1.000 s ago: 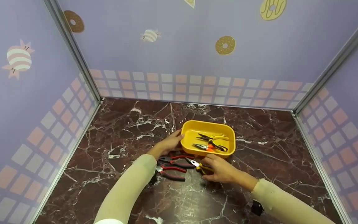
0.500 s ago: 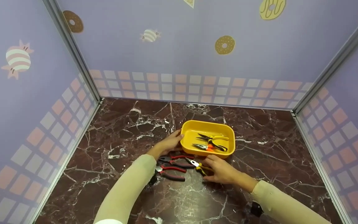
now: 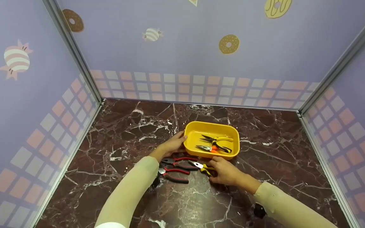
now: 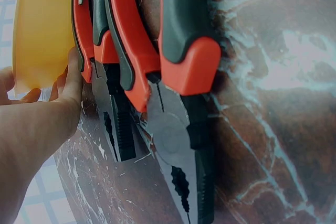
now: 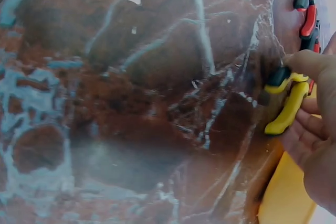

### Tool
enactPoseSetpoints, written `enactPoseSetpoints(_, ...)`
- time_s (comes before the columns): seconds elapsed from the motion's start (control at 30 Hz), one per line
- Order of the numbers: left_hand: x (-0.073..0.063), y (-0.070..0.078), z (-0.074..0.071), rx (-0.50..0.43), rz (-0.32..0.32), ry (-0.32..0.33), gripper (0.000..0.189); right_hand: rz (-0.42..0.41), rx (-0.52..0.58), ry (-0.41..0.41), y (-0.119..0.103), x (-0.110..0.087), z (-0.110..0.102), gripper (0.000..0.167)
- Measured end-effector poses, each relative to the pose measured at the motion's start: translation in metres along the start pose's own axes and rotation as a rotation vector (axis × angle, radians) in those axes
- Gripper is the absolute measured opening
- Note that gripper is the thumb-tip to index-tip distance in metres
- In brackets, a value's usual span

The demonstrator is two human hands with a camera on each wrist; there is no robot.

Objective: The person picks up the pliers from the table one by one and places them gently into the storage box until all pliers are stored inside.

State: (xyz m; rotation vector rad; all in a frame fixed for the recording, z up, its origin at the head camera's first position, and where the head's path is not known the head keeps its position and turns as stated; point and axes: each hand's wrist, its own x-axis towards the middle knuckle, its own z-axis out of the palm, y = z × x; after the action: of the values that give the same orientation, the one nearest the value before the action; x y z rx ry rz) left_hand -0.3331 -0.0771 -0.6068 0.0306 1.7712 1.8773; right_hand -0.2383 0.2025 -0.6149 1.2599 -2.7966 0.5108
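My left hand holds the left end of a yellow plastic tub, with fingertips at its rim. Inside the tub lie yellow-and-black long-nose pliers and another pair of long-nose pliers with orange on the handle. In front of the tub, my right hand grips the handles of yellow-and-black pliers; the right wrist view shows the yellow handle between thumb and fingers. Two red-and-black combination pliers, the nearer pair and the farther pair, lie beside my left wrist.
The brown marbled tabletop carries all of this. Purple panels with printed sweets enclose it at the back, left and right, joined by metal corner posts.
My right hand has shifted slightly right at the yellow-and-black pliers, and its thumb has drawn in toward the handles. My left hand and the tub have hardly moved.
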Motion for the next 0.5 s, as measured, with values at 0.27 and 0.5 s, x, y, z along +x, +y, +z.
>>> enactPoseSetpoints(0.27,-0.0015,0.0024,-0.0006,0.017,-0.011,0.0,0.056,0.053,-0.103,-0.02,-0.0075,0.0064,-0.0026,0.042)
enactPoseSetpoints(0.5,0.001,0.0007,0.0004,-0.012,-0.008,0.012,0.055,0.105,-0.137,-0.046,-0.0105,0.0096,-0.0042,0.036)
